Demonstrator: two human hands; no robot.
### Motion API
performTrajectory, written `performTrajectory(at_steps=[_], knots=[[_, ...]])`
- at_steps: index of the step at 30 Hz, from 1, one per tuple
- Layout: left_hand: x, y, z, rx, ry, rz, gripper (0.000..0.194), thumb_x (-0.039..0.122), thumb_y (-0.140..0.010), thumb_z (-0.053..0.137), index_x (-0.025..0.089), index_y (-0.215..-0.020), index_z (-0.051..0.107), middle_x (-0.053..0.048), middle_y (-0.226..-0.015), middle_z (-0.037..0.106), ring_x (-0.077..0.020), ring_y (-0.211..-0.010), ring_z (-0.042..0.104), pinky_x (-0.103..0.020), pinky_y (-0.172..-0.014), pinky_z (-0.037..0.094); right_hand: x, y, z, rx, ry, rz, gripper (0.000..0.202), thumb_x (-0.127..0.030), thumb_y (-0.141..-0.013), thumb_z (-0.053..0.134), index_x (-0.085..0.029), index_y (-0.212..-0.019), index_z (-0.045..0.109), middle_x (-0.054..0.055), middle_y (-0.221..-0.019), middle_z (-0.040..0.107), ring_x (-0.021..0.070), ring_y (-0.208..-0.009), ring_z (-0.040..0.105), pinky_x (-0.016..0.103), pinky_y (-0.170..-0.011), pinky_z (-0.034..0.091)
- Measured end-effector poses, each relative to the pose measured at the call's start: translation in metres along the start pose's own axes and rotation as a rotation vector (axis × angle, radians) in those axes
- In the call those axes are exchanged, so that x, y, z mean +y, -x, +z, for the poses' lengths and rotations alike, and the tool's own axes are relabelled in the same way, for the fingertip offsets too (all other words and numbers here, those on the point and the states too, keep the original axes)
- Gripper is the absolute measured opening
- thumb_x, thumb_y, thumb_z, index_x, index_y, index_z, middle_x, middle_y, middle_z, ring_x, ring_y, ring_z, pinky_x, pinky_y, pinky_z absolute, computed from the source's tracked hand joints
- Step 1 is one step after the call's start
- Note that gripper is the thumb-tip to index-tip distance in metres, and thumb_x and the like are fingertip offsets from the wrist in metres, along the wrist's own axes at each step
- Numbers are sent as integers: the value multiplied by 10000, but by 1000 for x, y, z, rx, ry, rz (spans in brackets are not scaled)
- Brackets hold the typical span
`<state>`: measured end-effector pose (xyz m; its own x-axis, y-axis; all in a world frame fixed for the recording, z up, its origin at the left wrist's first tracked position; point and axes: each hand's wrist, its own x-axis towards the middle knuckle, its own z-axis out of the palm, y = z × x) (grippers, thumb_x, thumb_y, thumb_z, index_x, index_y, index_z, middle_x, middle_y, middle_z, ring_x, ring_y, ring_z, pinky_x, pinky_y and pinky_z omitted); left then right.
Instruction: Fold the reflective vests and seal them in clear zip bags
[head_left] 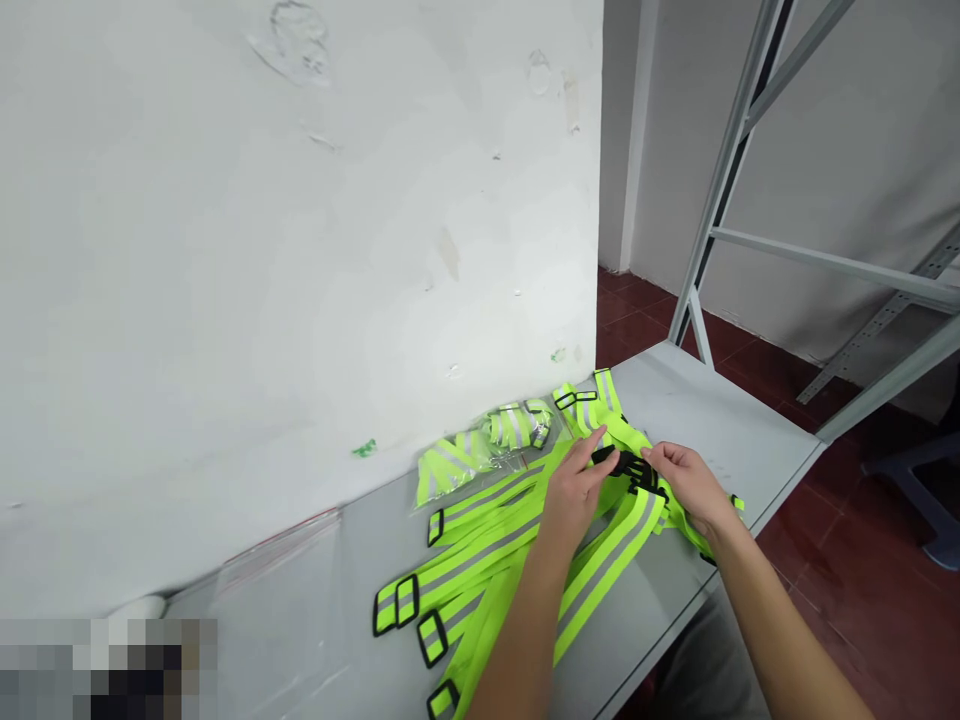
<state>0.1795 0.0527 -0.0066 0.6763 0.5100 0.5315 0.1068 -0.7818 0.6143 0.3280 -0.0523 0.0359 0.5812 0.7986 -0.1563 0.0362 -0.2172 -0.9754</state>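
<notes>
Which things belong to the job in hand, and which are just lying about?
Apparently in use: black buckle, held by left hand and right hand; yellow-green reflective straps; probably bagged straps, clear plastic bag.
Probably unrelated: metal frame, blue object.

On the smooth, matt desk (pixel 720 405) I see fabric straps (pixel 480 567), a hard plastic buckle (pixel 641 474), a glossy clear-plastic bag (pixel 281 590); behind the desk, a matt, chipped wall (pixel 375 220); beside the desk, smooth metal framing (pixel 825 262).
</notes>
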Motion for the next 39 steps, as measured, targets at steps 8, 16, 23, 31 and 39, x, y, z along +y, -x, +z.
performTrajectory(at_steps=[8, 16, 23, 31, 39], knots=[[22, 9, -4, 30, -50, 60, 368, 196, -969, 349, 282, -1181, 638, -55, -1422, 485, -214, -1255, 508, -517, -1106, 361, -3, 14, 14, 130, 28, -94, 415, -591, -753, 593, -205, -658, 473, -66, -549, 348, 95, -499, 268, 234, -455, 241], [33, 12, 3, -46, -45, 86, 385, 173, -960, 344, 286, -1212, 613, -56, -1493, 384, -220, -1319, 439, -507, -1139, 286, 5, 23, 13, 215, 73, -85, 393, -590, -785, 531, -241, -916, 407, -109, -507, 374, 104, -398, 282, 232, -404, 243], [32, 20, -22, -199, -87, -271, 572, 260, -936, 417, 362, -1471, 246, -47, -1574, 191, -313, -1367, 353, -506, -1080, 352, 15, 14, 0, 190, 267, -118, 349, -540, -840, 469, -221, -981, 468, -90, -478, 413, 148, -412, 383, 267, -455, 310], [57, 52, 19, -286, -211, -267, 802, 557, -849, 521, 290, -1502, 140, -139, -1562, 203, -401, -1416, 180, -685, -1081, 147, 44, 50, -47, 279, 728, -278, 365, -490, -878, 474, -227, -1126, 522, 88, -1053, 645, 273, -990, 581, 465, -924, 320], [37, 58, 36, -405, -367, -300, 714, 509, -907, 422, 269, -1511, 124, -165, -1558, 191, -381, -1430, 131, -701, -1073, 72, 92, 94, -74, 207, 903, -319, 442, -427, -823, 590, -243, -1212, 491, 111, -1126, 581, 306, -1023, 549, 454, -858, 448]])
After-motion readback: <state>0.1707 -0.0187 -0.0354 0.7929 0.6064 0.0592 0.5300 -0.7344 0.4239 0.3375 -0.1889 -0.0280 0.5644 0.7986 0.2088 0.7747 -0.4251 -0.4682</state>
